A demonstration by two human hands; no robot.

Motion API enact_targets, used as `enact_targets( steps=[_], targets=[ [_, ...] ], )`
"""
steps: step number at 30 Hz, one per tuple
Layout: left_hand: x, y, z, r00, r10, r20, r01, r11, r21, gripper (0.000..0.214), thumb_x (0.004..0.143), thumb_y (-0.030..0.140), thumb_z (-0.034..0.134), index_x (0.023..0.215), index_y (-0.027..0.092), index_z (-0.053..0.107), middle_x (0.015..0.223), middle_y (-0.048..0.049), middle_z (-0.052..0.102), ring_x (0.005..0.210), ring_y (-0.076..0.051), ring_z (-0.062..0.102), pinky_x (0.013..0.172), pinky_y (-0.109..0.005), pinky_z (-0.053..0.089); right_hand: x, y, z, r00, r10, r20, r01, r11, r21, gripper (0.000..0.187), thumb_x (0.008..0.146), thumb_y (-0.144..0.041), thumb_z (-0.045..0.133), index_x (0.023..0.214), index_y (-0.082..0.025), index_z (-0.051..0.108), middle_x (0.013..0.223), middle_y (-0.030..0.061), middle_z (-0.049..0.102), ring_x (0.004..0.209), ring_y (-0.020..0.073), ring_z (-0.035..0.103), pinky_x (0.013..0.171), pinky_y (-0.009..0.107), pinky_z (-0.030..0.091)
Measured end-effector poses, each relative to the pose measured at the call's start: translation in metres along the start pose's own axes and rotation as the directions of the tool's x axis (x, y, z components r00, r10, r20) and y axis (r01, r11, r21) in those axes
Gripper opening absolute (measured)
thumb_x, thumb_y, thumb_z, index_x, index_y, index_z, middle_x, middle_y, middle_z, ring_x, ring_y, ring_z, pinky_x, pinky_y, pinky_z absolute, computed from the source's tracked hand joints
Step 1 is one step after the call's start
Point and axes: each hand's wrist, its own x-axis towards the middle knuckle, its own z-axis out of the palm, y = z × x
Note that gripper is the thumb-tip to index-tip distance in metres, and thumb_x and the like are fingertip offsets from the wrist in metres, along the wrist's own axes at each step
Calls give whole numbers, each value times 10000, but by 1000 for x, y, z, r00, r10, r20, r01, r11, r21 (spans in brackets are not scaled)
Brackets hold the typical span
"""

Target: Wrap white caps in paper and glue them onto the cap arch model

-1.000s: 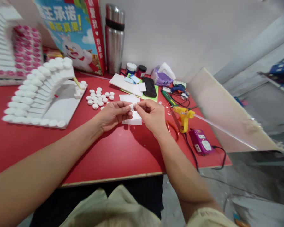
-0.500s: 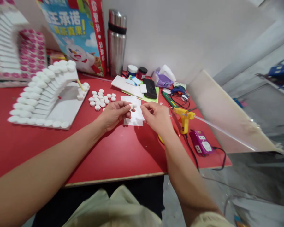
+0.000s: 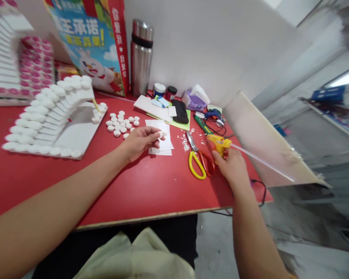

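Observation:
My left hand (image 3: 141, 142) pinches a small white piece (image 3: 162, 134) between thumb and fingertips, above white paper sheets (image 3: 164, 146). My fingers partly cover the piece, so its full shape does not show. Over to the right, my right hand (image 3: 232, 166) is closed around the handle of a yellow hot glue gun (image 3: 220, 142), with a long clear glue stick (image 3: 261, 161) poking out of its back. Scissors (image 3: 198, 159) with one yellow and one red handle lie between the hands. Round white pieces (image 3: 123, 124) are grouped just left of the paper.
A white stepped model (image 3: 75, 131) edged with round pieces stands at the left, a pink-and-white one (image 3: 35, 66) behind it. A steel flask (image 3: 141, 58) and a printed box (image 3: 90, 46) stand at the back. White scraps (image 3: 186, 144) lie near the scissors. A board (image 3: 267, 147) leans at the right.
My right hand has left the spot beside my left hand, moved right and closed on the glue gun's handle. The scissors are now uncovered. My left hand still pinches the white piece.

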Motion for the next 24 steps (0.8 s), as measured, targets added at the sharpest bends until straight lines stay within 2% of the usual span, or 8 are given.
enact_targets(
  steps=[4, 6, 8, 11, 15, 18, 21, 24],
  targets=[
    [0, 0, -1, 1000, 7, -1, -7, 1000, -13, 405, 650, 356, 956, 888, 108, 742, 845, -60, 731, 595, -109, 610, 462, -233, 537, 21, 5, 18, 980, 187, 66, -194, 973, 121, 392, 835, -543, 659, 726, -167, 663, 699, 117, 674, 659, 242, 583, 622, 350, 403],
    [0, 0, -2, 1000, 4, -2, -4, 1000, -22, 406, 663, 362, 951, 900, 104, 745, 858, -61, 733, 601, -102, 608, 480, -230, 543, 23, 7, 24, 967, 248, 63, -256, 935, 247, 370, 795, -530, 692, 682, -181, 643, 648, 94, 663, 623, 228, 588, 590, 339, 407],
    [0, 0, -2, 1000, -2, -1, 2, 999, -35, 395, 682, 355, 943, 907, 99, 745, 858, -58, 732, 607, -89, 605, 510, -220, 547, 21, 6, 29, 952, 300, 58, -293, 840, 457, 354, 762, -516, 718, 714, -170, 659, 652, 83, 683, 598, 213, 609, 559, 324, 431],
    [-1, -1, -2, 1000, -17, 6, 18, 999, -43, 388, 693, 349, 936, 916, 100, 738, 846, -50, 720, 617, -91, 603, 511, -221, 548, 15, -3, 27, 940, 335, 59, -268, 622, 736, 368, 714, -503, 773, 779, -150, 690, 645, 54, 685, 569, 180, 612, 526, 294, 465],
    [-1, -1, -1, 998, -48, 30, 49, 998, -32, 408, 694, 367, 932, 927, 104, 725, 749, -22, 668, 601, -120, 587, 451, -256, 553, 6, -29, 8, 966, 249, 66, -146, 318, 937, 329, 663, -421, 841, 814, -172, 687, 629, -13, 647, 541, 125, 568, 509, 250, 470],
    [-1, 0, 0, 997, -66, 43, 67, 997, -36, 402, 703, 366, 927, 928, 105, 720, 721, -14, 650, 595, -128, 587, 443, -275, 567, -5, -51, -8, 980, 81, 183, -193, 135, 972, 300, 707, -398, 842, 866, -182, 708, 763, 11, 705, 578, 128, 603, 526, 257, 498],
    [-2, 0, 0, 996, -67, 53, 69, 996, -49, 397, 691, 354, 934, 907, 103, 716, 794, -37, 680, 612, -127, 604, 450, -281, 579, -20, -69, -17, 964, -105, 246, -232, 125, 965, 261, 808, -426, 805, 856, -182, 724, 803, 33, 719, 637, 142, 640, 591, 269, 520],
    [-2, 0, 1, 996, -69, 60, 72, 996, -50, 408, 680, 368, 939, 902, 105, 719, 832, -46, 692, 609, -132, 609, 439, -295, 579, -34, -79, -20, 952, -195, 237, -197, 205, 959, 276, 881, -457, 758, 875, -182, 742, 819, 45, 719, 711, 162, 660, 675, 288, 527]
  ],
)
